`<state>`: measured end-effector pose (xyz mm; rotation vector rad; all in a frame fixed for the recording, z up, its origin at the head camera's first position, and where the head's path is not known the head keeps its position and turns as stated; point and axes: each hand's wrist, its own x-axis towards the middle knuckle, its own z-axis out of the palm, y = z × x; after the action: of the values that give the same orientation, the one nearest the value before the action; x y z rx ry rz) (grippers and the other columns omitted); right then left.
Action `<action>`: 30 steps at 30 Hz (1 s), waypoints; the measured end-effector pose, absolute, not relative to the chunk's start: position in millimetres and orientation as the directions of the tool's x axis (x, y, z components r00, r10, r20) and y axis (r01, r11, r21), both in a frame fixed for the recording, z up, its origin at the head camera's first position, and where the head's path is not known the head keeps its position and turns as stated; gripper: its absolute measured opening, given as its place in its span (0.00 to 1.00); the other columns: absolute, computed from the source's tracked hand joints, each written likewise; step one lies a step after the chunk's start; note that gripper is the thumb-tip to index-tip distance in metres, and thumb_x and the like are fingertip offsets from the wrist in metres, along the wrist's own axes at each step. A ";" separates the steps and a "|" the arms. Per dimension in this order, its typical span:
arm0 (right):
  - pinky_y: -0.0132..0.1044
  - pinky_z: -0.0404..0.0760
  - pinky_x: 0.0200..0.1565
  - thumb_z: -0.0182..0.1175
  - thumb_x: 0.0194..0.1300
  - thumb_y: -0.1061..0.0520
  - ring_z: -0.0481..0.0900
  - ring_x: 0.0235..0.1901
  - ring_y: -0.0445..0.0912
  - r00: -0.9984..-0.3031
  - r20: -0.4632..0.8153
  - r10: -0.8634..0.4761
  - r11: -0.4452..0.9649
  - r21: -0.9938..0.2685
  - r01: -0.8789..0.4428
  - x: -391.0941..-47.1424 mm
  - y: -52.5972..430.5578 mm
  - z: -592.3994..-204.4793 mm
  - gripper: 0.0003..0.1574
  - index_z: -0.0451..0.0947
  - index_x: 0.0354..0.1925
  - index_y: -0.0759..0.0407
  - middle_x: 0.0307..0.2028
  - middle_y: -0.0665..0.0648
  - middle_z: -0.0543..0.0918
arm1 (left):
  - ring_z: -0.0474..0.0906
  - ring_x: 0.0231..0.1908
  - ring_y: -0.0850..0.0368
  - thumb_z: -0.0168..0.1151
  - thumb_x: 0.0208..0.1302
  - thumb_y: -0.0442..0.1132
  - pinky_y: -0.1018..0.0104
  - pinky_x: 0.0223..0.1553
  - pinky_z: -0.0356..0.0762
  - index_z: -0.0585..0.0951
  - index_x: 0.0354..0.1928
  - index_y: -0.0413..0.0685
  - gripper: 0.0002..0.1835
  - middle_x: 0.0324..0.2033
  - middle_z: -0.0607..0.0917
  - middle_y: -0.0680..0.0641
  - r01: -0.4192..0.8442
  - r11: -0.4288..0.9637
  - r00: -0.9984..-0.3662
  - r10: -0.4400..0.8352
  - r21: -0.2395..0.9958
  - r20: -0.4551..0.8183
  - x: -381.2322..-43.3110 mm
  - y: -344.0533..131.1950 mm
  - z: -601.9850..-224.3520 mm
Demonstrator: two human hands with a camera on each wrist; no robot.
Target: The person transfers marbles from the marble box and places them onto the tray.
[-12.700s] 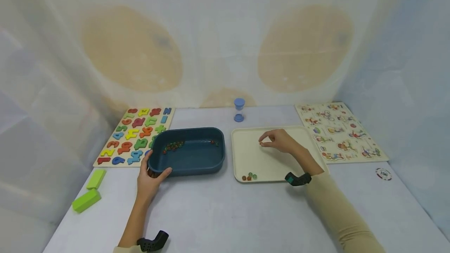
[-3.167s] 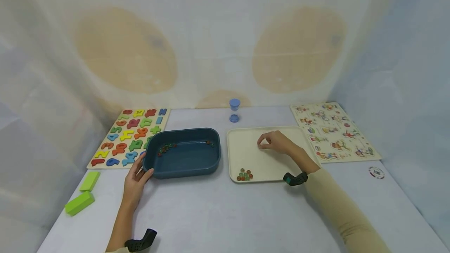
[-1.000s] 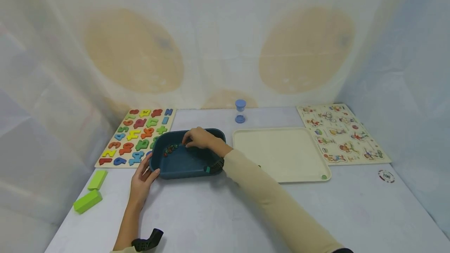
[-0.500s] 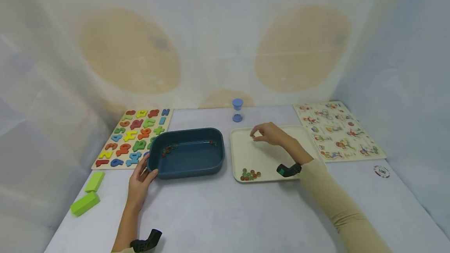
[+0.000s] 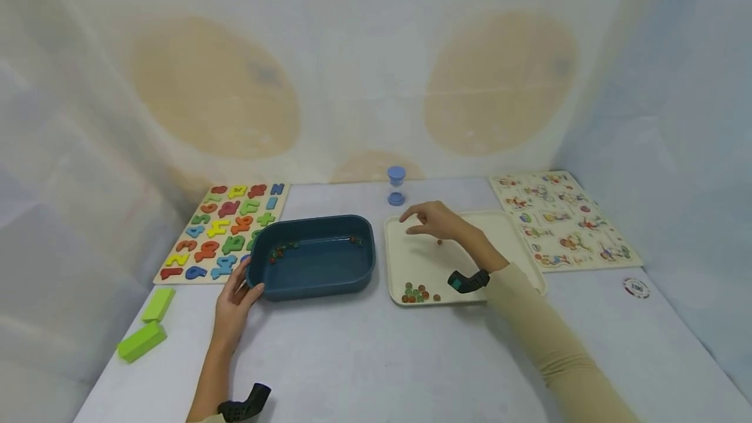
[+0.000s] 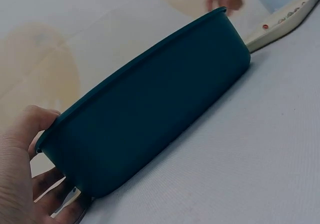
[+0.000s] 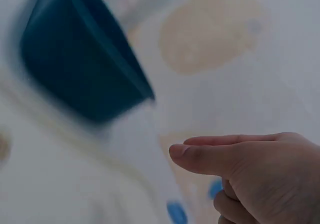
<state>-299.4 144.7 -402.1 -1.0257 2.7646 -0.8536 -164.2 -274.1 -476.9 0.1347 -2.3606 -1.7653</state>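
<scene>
My left hand (image 5: 232, 312) grips the left end of a dark blue plastic tub (image 5: 311, 286), thumb at the rim and fingers against the end wall in the left wrist view. Red and green marbles (image 5: 282, 252) lie in the tub's left part, with a few more at its right. Above the cream tray (image 5: 470, 279) my right hand (image 5: 437, 220) holds nothing, thumb and index finger apart. Several marbles (image 5: 414, 292) cluster in the tray's near left corner, one red marble (image 5: 437, 297) just beside them. Another red marble (image 5: 439, 241) shows below the right hand.
Behind the tub's left end lies a letter-and-number puzzle board (image 5: 226, 227). A picture puzzle board (image 5: 564, 217) lies right of the tray, near a round 100 chip (image 5: 636, 288). A blue sand timer (image 5: 396, 185) stands at the back. Two green blocks (image 5: 142, 341) lie at left.
The right hand came from the tub to the tray, then moved left as its fingers parted. Two separate red marbles now show on the tray. Over the longer span, the tray's cluster has grown.
</scene>
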 end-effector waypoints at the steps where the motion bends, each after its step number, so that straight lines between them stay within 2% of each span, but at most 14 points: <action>1: 0.31 0.58 0.20 0.62 0.56 0.55 0.53 0.13 0.40 -0.757 0.134 -0.640 0.604 -0.522 -0.603 -301.2 130.4 -395.8 0.16 0.79 0.45 0.55 0.11 0.49 0.61 | 0.59 0.62 0.51 0.57 0.61 0.45 0.84 0.49 0.66 0.60 0.64 0.69 0.30 0.65 0.61 0.53 0.042 0.283 -0.978 -0.186 0.958 0.098 -164.0 -273.9 -476.8; 5: 0.30 0.59 0.21 0.61 0.57 0.52 0.54 0.14 0.40 -0.667 0.122 -0.735 0.534 -0.502 -0.681 -308.7 67.1 -377.9 0.15 0.79 0.44 0.52 0.11 0.47 0.60 | 0.58 0.63 0.52 0.57 0.60 0.45 0.84 0.51 0.65 0.60 0.64 0.68 0.30 0.65 0.60 0.53 0.036 0.276 -0.978 -0.186 0.960 0.091 -162.4 -273.6 -476.2; 9: 0.27 0.62 0.26 0.60 0.58 0.51 0.57 0.15 0.39 -0.561 0.061 -0.826 0.488 -0.422 -0.764 -317.6 3.9 -374.4 0.16 0.79 0.45 0.50 0.13 0.46 0.62 | 0.58 0.63 0.53 0.58 0.60 0.45 0.83 0.52 0.64 0.60 0.64 0.68 0.31 0.65 0.61 0.53 0.034 0.280 -0.978 -0.190 0.959 0.090 -161.6 -274.6 -476.4; 12: 0.28 0.63 0.27 0.60 0.58 0.52 0.59 0.17 0.39 -0.528 -0.003 -0.850 0.488 -0.385 -0.783 -323.3 -35.5 -378.4 0.17 0.78 0.47 0.49 0.16 0.48 0.67 | 0.59 0.62 0.54 0.58 0.60 0.45 0.82 0.53 0.64 0.61 0.64 0.69 0.31 0.64 0.62 0.53 0.042 0.278 -0.976 -0.193 0.960 0.099 -162.6 -275.3 -477.1; 14: 0.29 0.64 0.27 0.60 0.58 0.54 0.61 0.19 0.40 -0.534 -0.054 -0.844 0.512 -0.376 -0.772 -325.3 -55.0 -382.1 0.18 0.77 0.49 0.50 0.21 0.50 0.72 | 0.59 0.62 0.53 0.58 0.60 0.45 0.80 0.53 0.65 0.61 0.64 0.69 0.31 0.64 0.62 0.53 0.049 0.279 -0.977 -0.185 0.959 0.104 -163.8 -275.3 -477.6; 17: 0.29 0.69 0.31 0.60 0.59 0.54 0.68 0.24 0.39 -0.561 -0.111 -0.820 0.564 -0.323 -0.760 -328.5 -74.4 -392.3 0.20 0.76 0.51 0.49 0.34 0.50 0.79 | 0.60 0.62 0.52 0.58 0.59 0.45 0.75 0.54 0.66 0.61 0.64 0.69 0.31 0.64 0.62 0.52 0.058 0.280 -0.978 -0.176 0.958 0.111 -166.1 -274.5 -478.2; 18: 0.28 0.71 0.34 0.60 0.59 0.54 0.72 0.28 0.39 -0.572 -0.129 -0.810 0.581 -0.313 -0.752 -329.0 -78.2 -395.6 0.20 0.76 0.51 0.50 0.39 0.50 0.80 | 0.60 0.62 0.52 0.58 0.59 0.46 0.73 0.55 0.66 0.61 0.64 0.70 0.31 0.64 0.62 0.51 0.057 0.281 -0.979 -0.174 0.958 0.110 -166.6 -274.3 -478.2; 21: 0.28 0.74 0.37 0.59 0.59 0.51 0.75 0.33 0.39 -0.603 -0.154 -0.783 0.620 -0.267 -0.738 -331.5 -84.5 -409.5 0.21 0.76 0.52 0.49 0.44 0.48 0.80 | 0.61 0.62 0.50 0.59 0.59 0.45 0.70 0.54 0.67 0.61 0.64 0.70 0.31 0.64 0.62 0.50 0.055 0.271 -0.980 -0.170 0.961 0.104 -167.9 -274.3 -478.4; 25: 0.29 0.74 0.36 0.60 0.58 0.50 0.74 0.32 0.38 -0.638 -0.158 -0.754 0.654 -0.277 -0.704 -331.6 -86.5 -423.1 0.21 0.76 0.51 0.48 0.44 0.48 0.79 | 0.60 0.62 0.49 0.58 0.60 0.45 0.66 0.55 0.66 0.61 0.64 0.69 0.31 0.64 0.61 0.50 0.046 0.264 -0.982 -0.164 0.963 0.092 -167.1 -274.4 -476.8; 30: 0.30 0.75 0.39 0.61 0.57 0.50 0.74 0.35 0.38 -0.659 -0.133 -0.740 0.663 -0.308 -0.682 -329.8 -91.5 -430.1 0.20 0.76 0.50 0.46 0.46 0.47 0.78 | 0.58 0.63 0.51 0.59 0.59 0.45 0.65 0.56 0.63 0.61 0.64 0.68 0.31 0.64 0.61 0.51 0.048 0.261 -0.981 -0.168 0.964 0.094 -164.5 -275.7 -474.7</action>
<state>-329.8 -91.5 -430.1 -1.1465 2.6331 -0.3393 -164.5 -275.7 -474.7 0.1138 -2.3472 -1.8050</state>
